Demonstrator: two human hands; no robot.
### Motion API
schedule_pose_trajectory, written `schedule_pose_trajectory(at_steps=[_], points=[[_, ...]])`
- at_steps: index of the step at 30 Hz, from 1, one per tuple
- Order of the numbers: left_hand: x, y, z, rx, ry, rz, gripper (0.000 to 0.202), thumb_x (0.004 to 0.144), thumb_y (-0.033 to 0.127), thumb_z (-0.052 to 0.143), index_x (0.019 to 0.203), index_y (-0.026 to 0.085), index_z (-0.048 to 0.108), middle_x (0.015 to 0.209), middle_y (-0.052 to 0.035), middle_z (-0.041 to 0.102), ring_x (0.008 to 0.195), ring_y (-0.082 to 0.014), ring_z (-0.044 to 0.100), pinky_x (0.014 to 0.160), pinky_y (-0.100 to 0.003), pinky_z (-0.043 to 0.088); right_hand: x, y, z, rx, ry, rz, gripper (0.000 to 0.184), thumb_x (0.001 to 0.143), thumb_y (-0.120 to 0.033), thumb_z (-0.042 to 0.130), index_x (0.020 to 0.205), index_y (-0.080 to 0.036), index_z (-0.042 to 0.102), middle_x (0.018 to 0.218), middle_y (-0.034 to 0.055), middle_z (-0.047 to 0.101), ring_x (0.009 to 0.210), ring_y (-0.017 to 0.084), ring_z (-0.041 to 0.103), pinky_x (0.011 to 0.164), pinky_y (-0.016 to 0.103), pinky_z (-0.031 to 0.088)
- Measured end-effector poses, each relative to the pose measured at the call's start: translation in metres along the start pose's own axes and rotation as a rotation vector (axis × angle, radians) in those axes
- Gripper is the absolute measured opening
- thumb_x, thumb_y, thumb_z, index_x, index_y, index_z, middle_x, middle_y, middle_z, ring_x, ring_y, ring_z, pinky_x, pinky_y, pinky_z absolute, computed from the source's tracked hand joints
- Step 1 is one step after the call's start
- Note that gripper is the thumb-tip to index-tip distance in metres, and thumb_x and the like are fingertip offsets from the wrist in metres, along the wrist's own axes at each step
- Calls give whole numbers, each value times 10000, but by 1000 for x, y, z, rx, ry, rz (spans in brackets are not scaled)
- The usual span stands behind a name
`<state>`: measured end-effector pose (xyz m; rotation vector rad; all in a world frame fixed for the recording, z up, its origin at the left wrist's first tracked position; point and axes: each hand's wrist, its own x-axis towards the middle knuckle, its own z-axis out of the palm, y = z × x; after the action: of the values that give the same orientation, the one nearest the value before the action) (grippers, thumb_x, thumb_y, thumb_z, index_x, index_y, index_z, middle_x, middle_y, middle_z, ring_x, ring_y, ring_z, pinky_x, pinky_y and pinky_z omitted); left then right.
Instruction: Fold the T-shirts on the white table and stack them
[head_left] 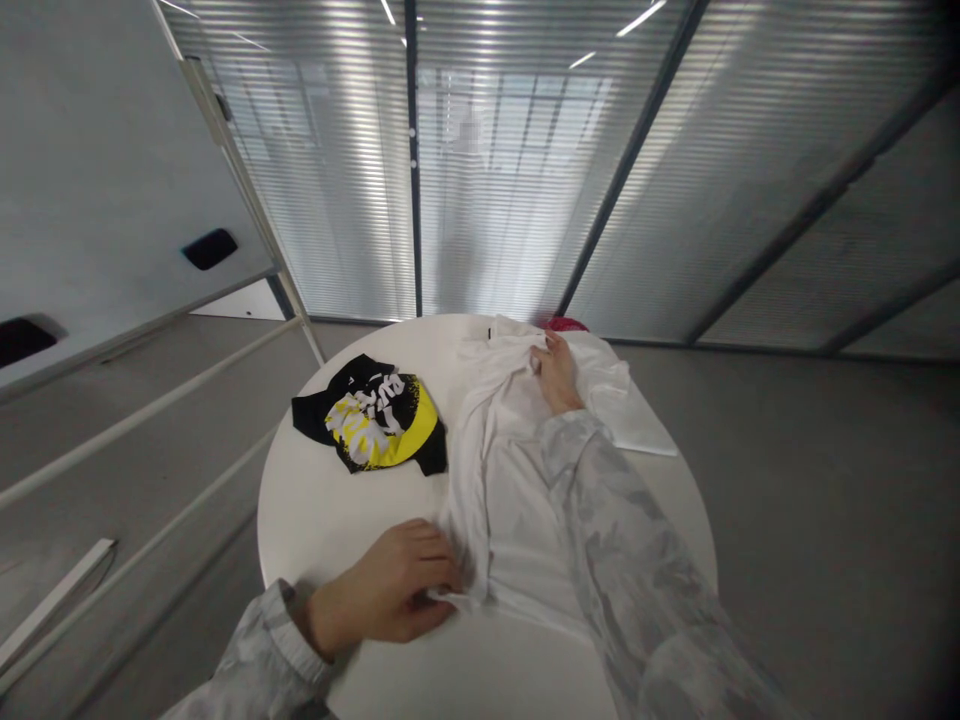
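Observation:
A white garment (pixel 517 500) lies spread along a round white table (pixel 330 510). My left hand (pixel 394 590) pinches the near left edge of the garment, fingers closed on the cloth. My right hand (pixel 556 372), arm stretched across the garment, grips its far end near the collar. Both sleeves are pale grey camouflage.
A black, yellow and white garment (pixel 375 415) lies crumpled at the table's left. Something red (pixel 566 324) shows just past the far edge. A whiteboard on a frame (pixel 112 170) stands at the left, and glass walls with blinds stand behind. Grey floor surrounds the table.

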<state>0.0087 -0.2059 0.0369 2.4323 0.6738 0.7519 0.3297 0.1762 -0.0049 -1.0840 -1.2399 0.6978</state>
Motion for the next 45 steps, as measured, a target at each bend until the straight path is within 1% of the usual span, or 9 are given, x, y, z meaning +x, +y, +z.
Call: schedule_pose_trajectory(at_steps=[6,15,20,25,29,33,36,41,45], points=[[3,10,-10,-183,48,52,122,1042,207,674,1136,265,724,969,-72,828,895,-228,784,839,-371,563,1,-2,6,-64,-17,10,623,763,-292,663,1380,-247,586,1470,122,704,1270,264,717,1129,455,570],[-29,7,0,-193,745,-158,124,1092,176,602,1191,243,638,1048,-97,783,981,-219,784,831,-321,635,0,-1,5,-243,-45,-47,604,833,-343,637,1427,-237,628,1473,129,714,1370,291,671,1206,498,507],[-11,12,-10,-83,265,148,289,1027,136,590,1287,261,608,1100,-119,804,1033,-269,776,948,-442,614,-2,-1,4,-211,-55,-54,592,816,-388,676,1382,-217,669,1412,124,745,1312,277,699,1199,458,513],[6,20,-12,-151,-66,113,284,1034,269,637,1318,266,652,1096,-104,815,1060,-275,769,1001,-432,591,-3,1,5,-255,-50,-46,570,832,-396,658,1382,-248,678,1393,91,756,1260,269,714,1177,474,528],[5,12,-7,-20,90,-119,282,1084,224,535,1332,271,661,1129,-95,798,1081,-259,751,1024,-435,574,-4,-1,4,-282,-48,-92,555,840,-388,649,1376,-246,680,1428,90,746,1324,277,687,1226,482,491],[8,-2,2,225,278,-408,399,985,404,754,1334,235,659,1352,-152,725,1229,-341,696,1058,-519,563,-8,-5,5,-378,-48,-198,519,861,-370,639,1354,-218,697,1462,113,729,1392,293,649,1285,492,435],[12,-7,10,249,231,-433,545,900,472,847,1355,239,658,1447,-156,679,1316,-370,642,1115,-564,523,-12,-6,11,-496,-80,-270,460,873,-350,633,1302,-210,721,1498,130,706,1418,309,626,1301,510,416],[14,-4,14,103,184,-402,99,969,283,747,1007,238,668,1282,-84,735,1213,-284,666,1043,-460,498,-18,-8,20,-691,-199,-365,431,878,-314,643,1283,-200,739,1567,152,654,1506,332,539,1333,546,356],[14,-2,10,50,165,-417,73,961,229,695,952,232,623,996,-43,739,980,-245,681,935,-422,475,-22,-21,23,-888,-310,-386,441,891,-282,653,1318,-205,736,1604,128,634,1573,357,461,1351,595,275]])
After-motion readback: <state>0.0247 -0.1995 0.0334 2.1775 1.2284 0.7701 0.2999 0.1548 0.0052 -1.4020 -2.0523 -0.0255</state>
